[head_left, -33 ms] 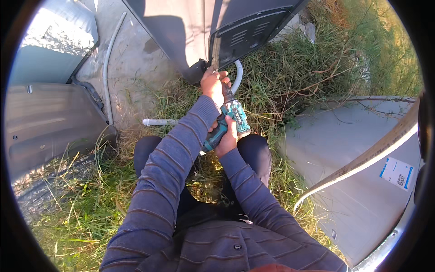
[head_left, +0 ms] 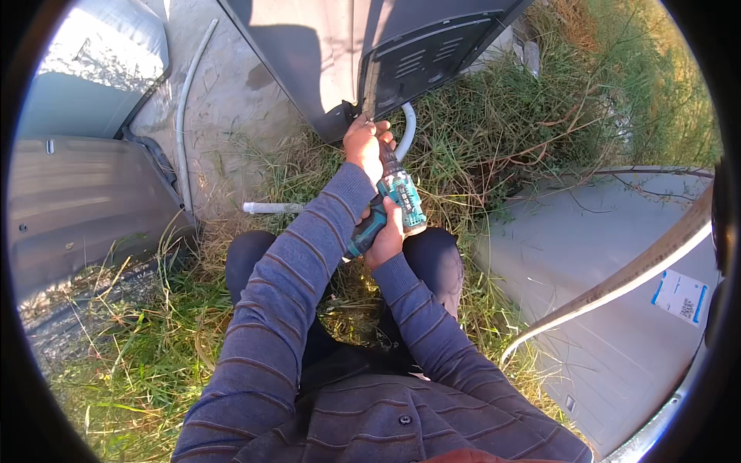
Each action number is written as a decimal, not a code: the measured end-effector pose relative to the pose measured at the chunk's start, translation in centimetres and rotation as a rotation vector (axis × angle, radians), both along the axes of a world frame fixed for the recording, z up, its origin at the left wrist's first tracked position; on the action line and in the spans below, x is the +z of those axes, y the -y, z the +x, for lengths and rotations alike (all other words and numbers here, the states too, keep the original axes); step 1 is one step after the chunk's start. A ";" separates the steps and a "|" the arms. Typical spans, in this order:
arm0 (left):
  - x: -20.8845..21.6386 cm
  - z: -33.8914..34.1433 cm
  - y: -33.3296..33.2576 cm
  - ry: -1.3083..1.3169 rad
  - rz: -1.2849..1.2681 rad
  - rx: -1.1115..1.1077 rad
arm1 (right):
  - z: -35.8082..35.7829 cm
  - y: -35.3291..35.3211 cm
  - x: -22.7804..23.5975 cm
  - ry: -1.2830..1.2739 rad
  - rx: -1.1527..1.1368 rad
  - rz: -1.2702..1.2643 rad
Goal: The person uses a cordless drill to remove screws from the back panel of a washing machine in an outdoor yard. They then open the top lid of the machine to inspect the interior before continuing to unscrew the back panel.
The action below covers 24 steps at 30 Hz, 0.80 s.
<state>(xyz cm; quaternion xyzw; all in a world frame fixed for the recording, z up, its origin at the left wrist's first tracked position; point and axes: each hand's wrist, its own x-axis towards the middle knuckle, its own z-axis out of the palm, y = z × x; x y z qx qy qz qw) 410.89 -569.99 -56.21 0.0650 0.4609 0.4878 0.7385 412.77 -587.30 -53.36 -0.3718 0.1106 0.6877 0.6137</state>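
Note:
My right hand [head_left: 387,237] is closed round the grip of a teal and black cordless drill [head_left: 401,197], which points away from me. Just ahead of the drill's chuck, the fingers of my left hand [head_left: 363,147] are pinched together. Whatever lies between those fingertips is too small and covered to make out. They are at the lower corner of a dark grey metal appliance cabinet [head_left: 301,54], close to its black slotted panel [head_left: 428,58]. My left forearm crosses partly over the drill's grip.
A white hose [head_left: 407,131] curves out under the cabinet, and a white pipe end [head_left: 270,207] lies in the grass by my knee. Grey metal panels [head_left: 93,201] are at left. On the right lies a large grey panel [head_left: 571,262] with a long curved strip [head_left: 617,282] above it.
The view has shifted slightly, and the cabinet appears a little farther right. My hands and the drill keep nearly the same pose.

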 end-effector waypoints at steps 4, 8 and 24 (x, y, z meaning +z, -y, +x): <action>-1.2 -0.6 -0.3 -0.012 0.016 0.086 | -0.4 -0.7 -2.4 -0.039 -0.041 -0.043; -0.7 -0.4 -1.0 0.004 0.115 0.084 | 0.5 -1.3 -2.6 0.055 0.000 0.075; -0.6 -0.6 -1.3 -0.054 0.118 0.141 | 2.6 -1.7 -1.7 -0.067 0.103 0.150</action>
